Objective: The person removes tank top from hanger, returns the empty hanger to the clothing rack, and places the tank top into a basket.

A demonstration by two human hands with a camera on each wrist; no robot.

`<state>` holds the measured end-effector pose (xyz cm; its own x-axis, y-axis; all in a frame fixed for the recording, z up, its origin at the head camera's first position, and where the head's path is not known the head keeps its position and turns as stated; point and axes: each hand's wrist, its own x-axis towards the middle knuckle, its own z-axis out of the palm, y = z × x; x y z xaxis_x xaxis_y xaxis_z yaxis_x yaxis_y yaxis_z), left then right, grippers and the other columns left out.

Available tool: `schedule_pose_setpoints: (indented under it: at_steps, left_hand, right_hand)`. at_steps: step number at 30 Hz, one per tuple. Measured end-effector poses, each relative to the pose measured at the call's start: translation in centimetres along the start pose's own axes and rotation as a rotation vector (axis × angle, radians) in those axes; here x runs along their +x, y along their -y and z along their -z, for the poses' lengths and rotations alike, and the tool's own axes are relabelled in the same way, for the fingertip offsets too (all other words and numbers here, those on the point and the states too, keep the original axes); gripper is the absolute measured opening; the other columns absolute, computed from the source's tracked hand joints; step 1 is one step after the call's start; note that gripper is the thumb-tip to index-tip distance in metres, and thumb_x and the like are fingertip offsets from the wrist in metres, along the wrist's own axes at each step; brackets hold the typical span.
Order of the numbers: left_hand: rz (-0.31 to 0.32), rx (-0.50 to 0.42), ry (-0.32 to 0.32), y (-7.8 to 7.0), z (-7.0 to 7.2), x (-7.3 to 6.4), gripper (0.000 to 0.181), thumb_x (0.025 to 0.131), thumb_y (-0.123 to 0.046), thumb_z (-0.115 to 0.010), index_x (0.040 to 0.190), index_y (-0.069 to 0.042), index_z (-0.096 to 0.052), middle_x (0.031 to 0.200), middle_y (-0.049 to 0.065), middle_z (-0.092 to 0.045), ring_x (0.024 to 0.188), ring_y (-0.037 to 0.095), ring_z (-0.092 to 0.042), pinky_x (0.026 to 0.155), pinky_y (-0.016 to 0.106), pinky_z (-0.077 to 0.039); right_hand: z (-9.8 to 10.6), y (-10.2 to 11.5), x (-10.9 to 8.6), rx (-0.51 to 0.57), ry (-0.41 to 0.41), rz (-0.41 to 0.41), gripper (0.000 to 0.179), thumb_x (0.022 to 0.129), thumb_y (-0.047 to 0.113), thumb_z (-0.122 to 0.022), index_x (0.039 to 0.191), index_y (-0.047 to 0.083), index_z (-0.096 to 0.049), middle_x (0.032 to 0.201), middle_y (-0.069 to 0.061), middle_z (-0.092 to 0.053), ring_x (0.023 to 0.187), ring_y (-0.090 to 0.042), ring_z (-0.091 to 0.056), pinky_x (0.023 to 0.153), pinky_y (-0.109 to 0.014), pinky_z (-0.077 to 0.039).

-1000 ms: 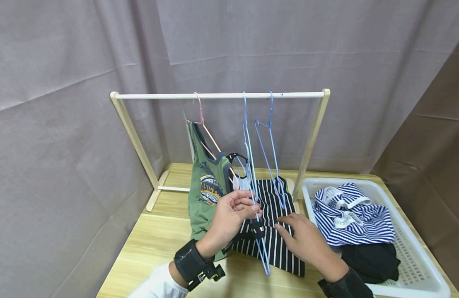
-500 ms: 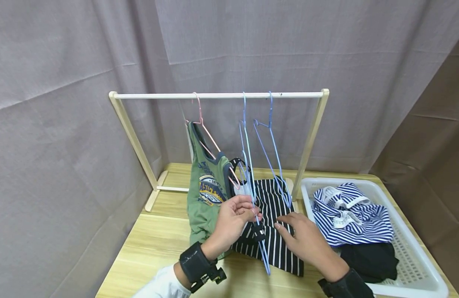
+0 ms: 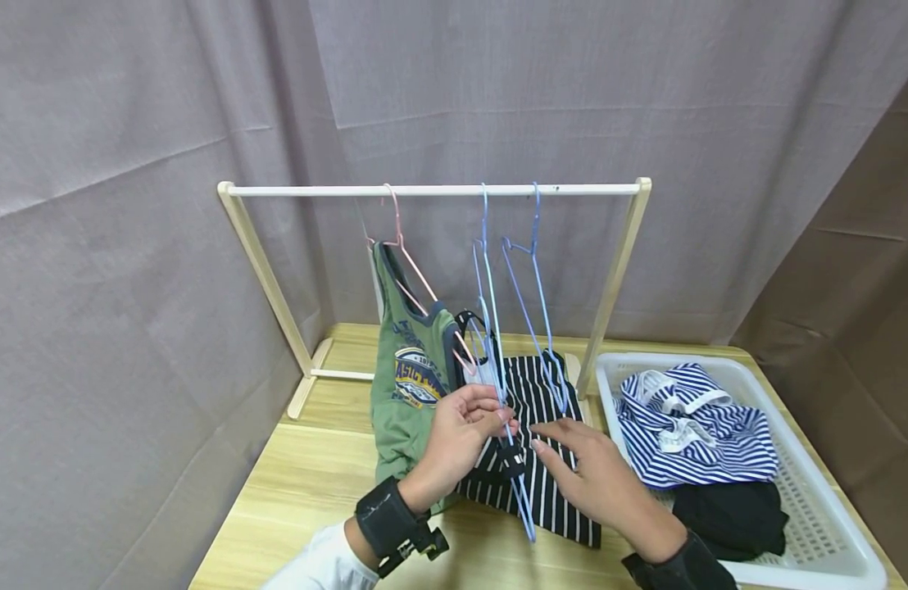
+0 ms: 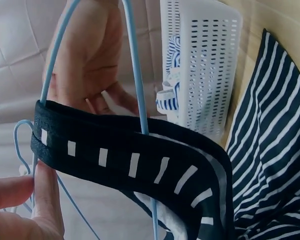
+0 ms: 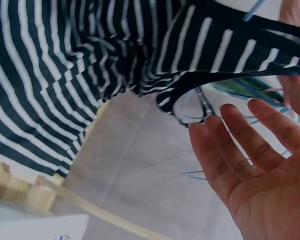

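Observation:
My left hand (image 3: 457, 430) pinches the side of a light blue hanger (image 3: 494, 307) between thumb and fingers. The hanger's hook is over the rack bar (image 3: 439, 191). Around the hanger's near end loops a strap of a black-and-white striped top (image 3: 553, 504); in the left wrist view the strap (image 4: 115, 155) lies close above my pinching fingertips. The top's body hangs down over the tabletop. My right hand (image 3: 597, 471) is just right of the hanger, in front of the striped cloth. Its fingers (image 5: 247, 145) are extended and hold nothing.
A green tank top (image 3: 417, 393) hangs from a pink hanger (image 3: 413, 270) on the left. Another blue hanger (image 3: 540, 287) hangs bare to the right. A white basket (image 3: 852, 533) at right holds a blue-striped garment (image 3: 697, 434) and black cloth (image 3: 734, 520).
My right hand has shifted slightly left, closer to the hanger. The bare blue hanger has swung a little. My left hand keeps its pinch, slightly lower than a second ago.

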<state>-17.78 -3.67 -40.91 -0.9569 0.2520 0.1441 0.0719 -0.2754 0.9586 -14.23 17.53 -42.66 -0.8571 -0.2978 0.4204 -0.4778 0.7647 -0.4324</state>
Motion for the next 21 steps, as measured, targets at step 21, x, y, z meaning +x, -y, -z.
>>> schedule_pose_setpoints:
  at_steps: [21]
  left_hand:
    - [0.009, -0.031, -0.036, 0.2, 0.0, 0.5, 0.022, 0.097, 0.011, -0.063, 0.118, 0.014, -0.057, 0.107, 0.040, -0.070, 0.077, 0.009, -0.077, 0.077, 0.021, -0.066]
  right_hand:
    - [-0.3, 3.0, 0.8, 0.012, 0.026, 0.108, 0.008, 0.096, 0.023, -0.078, 0.089, 0.024, -0.074, 0.082, 0.015, -0.070, 0.069, 0.008, -0.052, 0.061, -0.017, -0.048]
